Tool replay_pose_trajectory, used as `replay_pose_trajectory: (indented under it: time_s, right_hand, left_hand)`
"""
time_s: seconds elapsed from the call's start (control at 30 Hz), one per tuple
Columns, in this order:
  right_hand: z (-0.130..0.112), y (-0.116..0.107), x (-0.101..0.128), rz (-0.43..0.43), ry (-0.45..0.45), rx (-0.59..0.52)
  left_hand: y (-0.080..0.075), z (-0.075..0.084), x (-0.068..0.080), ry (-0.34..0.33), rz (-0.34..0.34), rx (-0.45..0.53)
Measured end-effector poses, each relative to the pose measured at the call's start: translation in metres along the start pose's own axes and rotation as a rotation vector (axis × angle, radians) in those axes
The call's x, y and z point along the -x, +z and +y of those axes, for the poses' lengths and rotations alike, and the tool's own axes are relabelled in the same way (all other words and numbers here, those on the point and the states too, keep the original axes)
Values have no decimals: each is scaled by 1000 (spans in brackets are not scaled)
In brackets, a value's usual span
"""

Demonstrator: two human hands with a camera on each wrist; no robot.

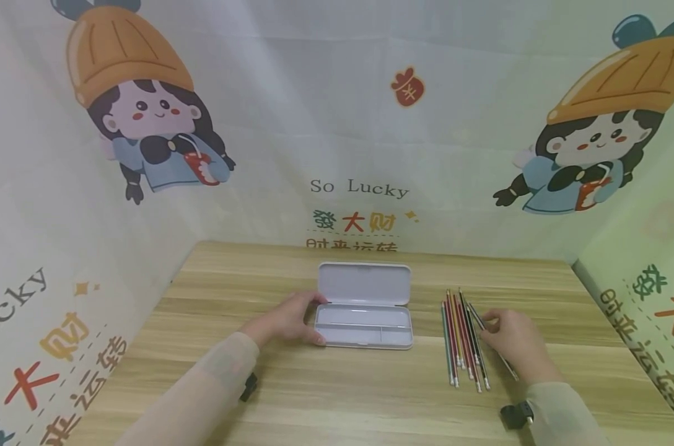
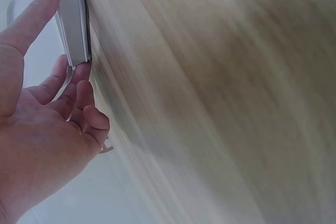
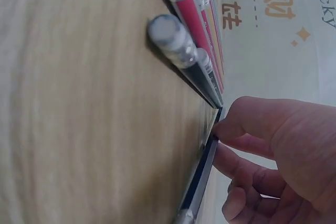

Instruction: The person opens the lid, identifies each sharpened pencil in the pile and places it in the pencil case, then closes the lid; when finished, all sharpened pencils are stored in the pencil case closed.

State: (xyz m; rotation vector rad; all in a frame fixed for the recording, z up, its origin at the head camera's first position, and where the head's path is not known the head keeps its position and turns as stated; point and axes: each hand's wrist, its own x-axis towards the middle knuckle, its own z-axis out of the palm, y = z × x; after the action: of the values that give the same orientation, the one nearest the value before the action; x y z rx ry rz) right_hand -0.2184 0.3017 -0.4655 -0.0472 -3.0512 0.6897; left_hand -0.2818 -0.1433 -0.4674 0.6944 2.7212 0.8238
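On the pale wood-grain table [image 1: 337, 396], the left hand [image 1: 285, 320] rests against the left end of a smooth white plastic pencil case [image 1: 365, 325], thumb and fingers spread loosely around its rounded corner. The case lies open near the table's middle, its lid [image 1: 365, 283] tipped back and its shallow tray split into compartments. To the right lies a row of slim coloured pencils [image 1: 462, 339] with metal ferrules and erasers. The right hand [image 1: 514, 339] pinches a dark pencil [image 3: 202, 179] at the row's right edge between thumb and fingertips.
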Motion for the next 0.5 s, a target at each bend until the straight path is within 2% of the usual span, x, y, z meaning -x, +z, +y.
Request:
replay_pose_trajectory:
  time_s: [0.23, 0.5]
  right_hand:
    - [-1, -1, 2, 14, 21, -20]
    - [-8, -1, 4, 53, -42, 13]
  left_hand:
    - [-1, 2, 0, 1, -1, 9]
    - [-1, 1, 1, 3, 1, 30]
